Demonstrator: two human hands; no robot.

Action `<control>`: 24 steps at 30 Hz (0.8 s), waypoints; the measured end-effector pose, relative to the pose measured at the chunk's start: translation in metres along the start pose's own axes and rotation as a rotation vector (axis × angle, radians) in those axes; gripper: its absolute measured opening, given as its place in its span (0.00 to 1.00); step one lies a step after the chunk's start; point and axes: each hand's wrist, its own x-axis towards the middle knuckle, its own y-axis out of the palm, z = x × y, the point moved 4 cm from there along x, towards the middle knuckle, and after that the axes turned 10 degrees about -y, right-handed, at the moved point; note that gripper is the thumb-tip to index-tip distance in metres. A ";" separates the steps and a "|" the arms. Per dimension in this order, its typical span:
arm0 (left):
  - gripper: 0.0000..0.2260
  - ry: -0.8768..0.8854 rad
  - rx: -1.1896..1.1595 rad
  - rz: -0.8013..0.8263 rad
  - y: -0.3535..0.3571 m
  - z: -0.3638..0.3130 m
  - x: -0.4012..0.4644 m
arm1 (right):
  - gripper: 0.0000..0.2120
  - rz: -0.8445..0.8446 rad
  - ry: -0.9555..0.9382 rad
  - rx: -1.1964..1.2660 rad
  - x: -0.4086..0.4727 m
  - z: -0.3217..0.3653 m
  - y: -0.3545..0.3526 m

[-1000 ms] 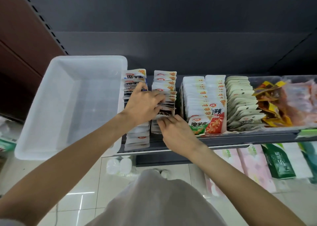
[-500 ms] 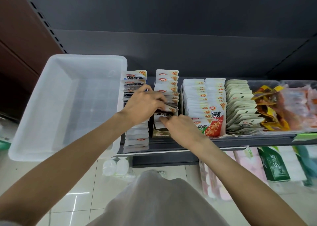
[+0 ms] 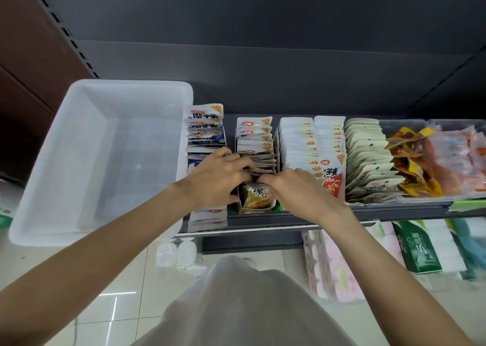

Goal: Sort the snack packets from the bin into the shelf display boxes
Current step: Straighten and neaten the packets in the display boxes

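both hands meet over the second display box (image 3: 246, 209) at the shelf's front edge. the left hand (image 3: 218, 180) has its fingers curled down into the row of snack packets (image 3: 253, 138), seemingly gripping a few, though its fingertips are hidden. the right hand (image 3: 297, 190) pinches the front packets just beside it. to the left sits the white bin (image 3: 42, 188); further right, more packet rows fill neighbouring boxes (image 3: 310, 145)

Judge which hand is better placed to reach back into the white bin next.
Left, probably. The left hand works at the second display box right beside the white bin; the right hand would have to cross over it. Both grip packets now.
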 end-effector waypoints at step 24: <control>0.08 -0.137 -0.184 -0.003 -0.011 0.005 0.011 | 0.13 -0.505 0.213 -0.077 -0.026 0.026 0.015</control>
